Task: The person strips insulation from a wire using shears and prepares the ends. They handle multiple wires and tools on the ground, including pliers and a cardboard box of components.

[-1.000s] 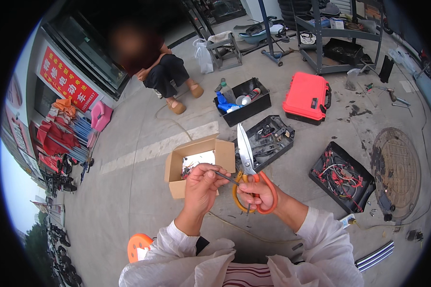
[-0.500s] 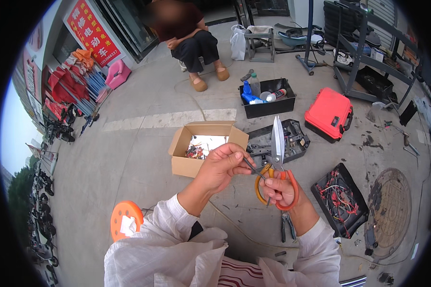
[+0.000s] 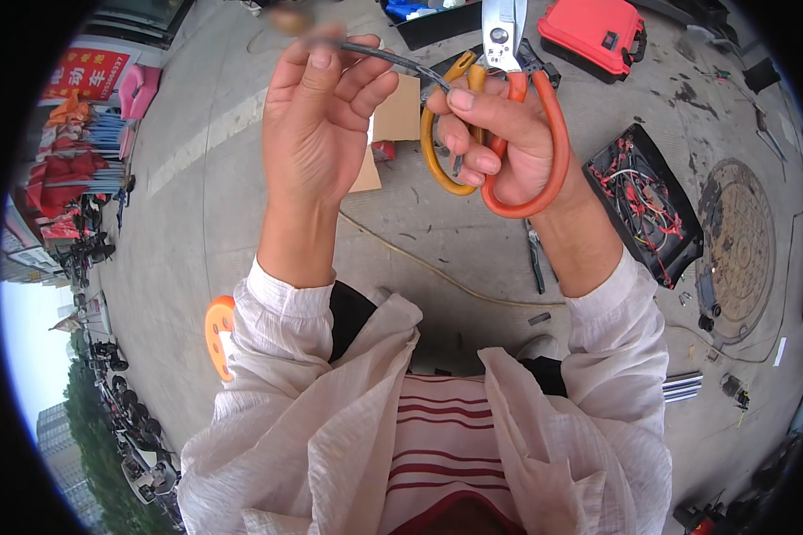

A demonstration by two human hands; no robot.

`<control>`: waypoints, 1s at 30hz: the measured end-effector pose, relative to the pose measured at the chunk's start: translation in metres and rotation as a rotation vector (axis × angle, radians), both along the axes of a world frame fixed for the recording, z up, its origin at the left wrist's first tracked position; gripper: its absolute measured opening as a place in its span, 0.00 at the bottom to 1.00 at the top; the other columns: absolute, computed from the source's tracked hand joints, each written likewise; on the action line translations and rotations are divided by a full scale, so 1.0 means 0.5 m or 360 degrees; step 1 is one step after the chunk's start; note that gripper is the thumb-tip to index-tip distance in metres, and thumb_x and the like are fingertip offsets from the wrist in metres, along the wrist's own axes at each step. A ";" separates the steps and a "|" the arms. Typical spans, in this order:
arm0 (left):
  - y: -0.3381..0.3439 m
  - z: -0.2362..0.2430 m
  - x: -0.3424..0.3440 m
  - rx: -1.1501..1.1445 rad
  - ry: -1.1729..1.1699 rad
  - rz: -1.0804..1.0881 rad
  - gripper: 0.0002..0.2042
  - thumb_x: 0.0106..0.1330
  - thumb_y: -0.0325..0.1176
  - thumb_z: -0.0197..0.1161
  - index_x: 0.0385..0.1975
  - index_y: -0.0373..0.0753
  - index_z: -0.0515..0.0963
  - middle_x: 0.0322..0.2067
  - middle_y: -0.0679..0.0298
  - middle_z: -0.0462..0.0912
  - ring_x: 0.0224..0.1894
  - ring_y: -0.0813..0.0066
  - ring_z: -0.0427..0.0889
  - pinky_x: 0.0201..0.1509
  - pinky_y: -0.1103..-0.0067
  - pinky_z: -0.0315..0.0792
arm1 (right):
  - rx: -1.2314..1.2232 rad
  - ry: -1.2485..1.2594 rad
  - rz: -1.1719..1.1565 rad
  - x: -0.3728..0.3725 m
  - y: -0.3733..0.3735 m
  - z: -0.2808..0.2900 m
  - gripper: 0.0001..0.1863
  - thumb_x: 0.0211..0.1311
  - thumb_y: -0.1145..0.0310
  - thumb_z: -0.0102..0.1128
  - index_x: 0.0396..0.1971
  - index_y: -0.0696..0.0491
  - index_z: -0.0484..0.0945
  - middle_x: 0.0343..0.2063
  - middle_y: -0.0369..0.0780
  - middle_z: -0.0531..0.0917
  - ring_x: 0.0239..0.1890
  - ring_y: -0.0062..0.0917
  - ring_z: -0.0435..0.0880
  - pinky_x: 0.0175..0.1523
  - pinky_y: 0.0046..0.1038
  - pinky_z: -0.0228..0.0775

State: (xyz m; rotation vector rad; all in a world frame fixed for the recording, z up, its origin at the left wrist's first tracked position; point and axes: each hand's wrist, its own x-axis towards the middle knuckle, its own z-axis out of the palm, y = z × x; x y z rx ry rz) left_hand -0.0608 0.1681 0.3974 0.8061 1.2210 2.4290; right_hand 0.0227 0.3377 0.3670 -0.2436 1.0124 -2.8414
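A thin dark cable [image 3: 385, 57] stretches between my two hands. My left hand [image 3: 308, 134] pinches it between thumb and index finger, the other fingers loosely curled; the cable's end there is blurred. In my right hand [image 3: 519, 129] are large scissors [image 3: 558, 156] with one orange and one yellow handle loop, blades pointing away from me. The thumb and fingers of that hand also press on the cable beside the yellow loop, and a short dark piece shows below the fingers. The blade tips lie beyond the picture's top edge.
Behind my hands stands an open cardboard box [image 3: 396, 114], partly hidden. To the right are a black tray [image 3: 684, 257] of tangled wires, a red case [image 3: 589, 28] and a manhole cover [image 3: 742, 245]. Pliers [image 3: 534, 259] and a long pale cord [image 3: 428, 266] lie on the ground. An orange stool [image 3: 217, 332] stands left.
The view has tilted downward, and the seated person has mostly left it. My left hand has moved away from the right, so a longer stretch of cable shows between them. The scissors remain in my right hand.
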 end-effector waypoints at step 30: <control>-0.057 0.019 0.015 -0.0233 -0.0155 0.0167 0.08 0.69 0.32 0.53 0.43 0.36 0.70 0.30 0.56 0.81 0.33 0.65 0.84 0.37 0.75 0.82 | 0.2680 0.0488 -0.1030 0.030 -0.033 -0.008 0.41 0.29 0.38 0.73 0.29 0.60 0.67 0.23 0.47 0.75 0.30 0.45 0.76 0.35 0.38 0.68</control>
